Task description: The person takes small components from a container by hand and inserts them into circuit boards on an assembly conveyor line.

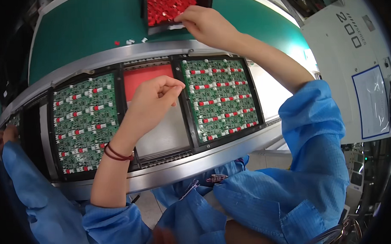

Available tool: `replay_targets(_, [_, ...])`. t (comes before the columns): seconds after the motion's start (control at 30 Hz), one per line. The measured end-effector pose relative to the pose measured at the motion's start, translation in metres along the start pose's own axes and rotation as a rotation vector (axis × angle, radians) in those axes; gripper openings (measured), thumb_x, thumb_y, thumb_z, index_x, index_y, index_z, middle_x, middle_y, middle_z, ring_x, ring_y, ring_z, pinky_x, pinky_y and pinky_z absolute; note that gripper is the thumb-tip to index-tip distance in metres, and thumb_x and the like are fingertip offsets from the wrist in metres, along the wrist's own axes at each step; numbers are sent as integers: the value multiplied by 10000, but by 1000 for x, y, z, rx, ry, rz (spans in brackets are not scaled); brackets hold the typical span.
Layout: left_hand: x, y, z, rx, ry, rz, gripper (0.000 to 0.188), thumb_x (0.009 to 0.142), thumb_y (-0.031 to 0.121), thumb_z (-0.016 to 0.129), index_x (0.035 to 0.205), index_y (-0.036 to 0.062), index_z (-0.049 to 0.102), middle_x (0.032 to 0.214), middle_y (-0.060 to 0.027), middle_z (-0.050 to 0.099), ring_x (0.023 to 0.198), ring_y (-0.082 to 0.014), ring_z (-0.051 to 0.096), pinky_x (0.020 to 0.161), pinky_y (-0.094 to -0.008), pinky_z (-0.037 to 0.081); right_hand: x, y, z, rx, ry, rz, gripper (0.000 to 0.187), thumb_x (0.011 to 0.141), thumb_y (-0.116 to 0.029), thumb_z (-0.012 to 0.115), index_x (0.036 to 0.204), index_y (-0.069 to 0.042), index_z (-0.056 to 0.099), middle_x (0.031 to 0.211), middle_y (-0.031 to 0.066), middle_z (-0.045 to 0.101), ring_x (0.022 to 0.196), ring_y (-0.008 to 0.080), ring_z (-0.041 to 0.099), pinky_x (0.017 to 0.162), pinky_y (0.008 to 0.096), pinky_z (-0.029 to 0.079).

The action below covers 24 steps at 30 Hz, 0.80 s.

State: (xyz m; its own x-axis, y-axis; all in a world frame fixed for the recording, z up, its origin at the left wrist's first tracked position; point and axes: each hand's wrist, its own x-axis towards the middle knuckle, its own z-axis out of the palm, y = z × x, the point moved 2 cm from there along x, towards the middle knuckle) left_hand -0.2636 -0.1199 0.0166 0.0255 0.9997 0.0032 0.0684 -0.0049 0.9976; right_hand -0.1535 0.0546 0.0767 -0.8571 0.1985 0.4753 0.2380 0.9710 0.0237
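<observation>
My right hand [211, 29] reaches to the black bin [168, 27] at the far side, its thumb and fingers pinched at the heap of small red connectors [165, 7]. What lies between those fingertips is too small to make out. Over the gap between two framed boards is my left hand [149, 102], also pinched, its fingertips beside the left edge of the right green circuit board panel [224, 93]. I cannot tell what, if anything, it holds. Rows of red and white connectors stand on that panel.
A second green panel [85, 113] with red and white connectors sits to the left. Metal conveyor rails [158, 46] run across. Loose white pieces [130, 41] lie on the green mat [88, 22]. A co-worker's hand [10, 133] is at far left; a white machine [330, 48] stands right.
</observation>
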Motion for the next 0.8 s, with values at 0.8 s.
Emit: replay_targets(0.8, [5, 1, -26, 89, 45, 28, 146, 842, 112, 529, 887, -16, 583, 599, 10, 505, 546, -37, 440, 486, -195, 347, 65, 34, 21, 174, -10, 224, 108, 726, -65, 591, 791, 5, 538, 718, 169, 601, 714, 311, 599, 644, 356, 476])
